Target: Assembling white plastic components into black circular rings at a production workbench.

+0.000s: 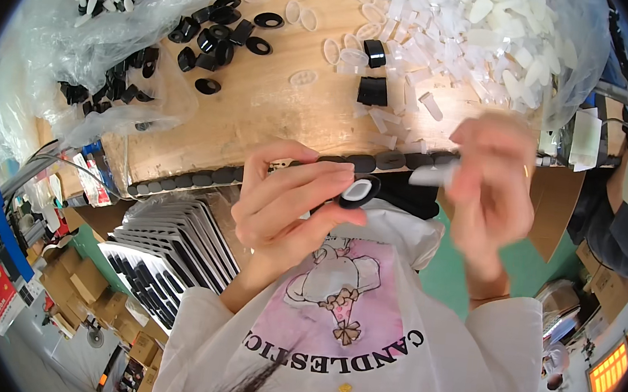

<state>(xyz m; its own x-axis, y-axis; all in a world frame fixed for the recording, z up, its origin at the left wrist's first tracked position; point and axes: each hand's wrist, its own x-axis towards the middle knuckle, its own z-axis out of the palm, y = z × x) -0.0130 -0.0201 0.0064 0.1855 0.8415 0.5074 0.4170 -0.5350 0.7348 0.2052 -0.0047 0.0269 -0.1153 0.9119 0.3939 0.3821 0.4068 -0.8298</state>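
Before the table's [242, 117] near edge, the left hand [287, 197] grasps a black oval piece [360, 191] with a white centre between thumb and fingers. The right hand [491, 189], blurred, pinches a white piece [429, 176] nearby. Black pieces [207, 62] and clear pieces [431, 106] lie scattered beyond.

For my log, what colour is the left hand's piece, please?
The piece is black with a white centre, best in head view.

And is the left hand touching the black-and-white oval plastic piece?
Touching. The head view shows the left hand pinching the oval piece at its rim.
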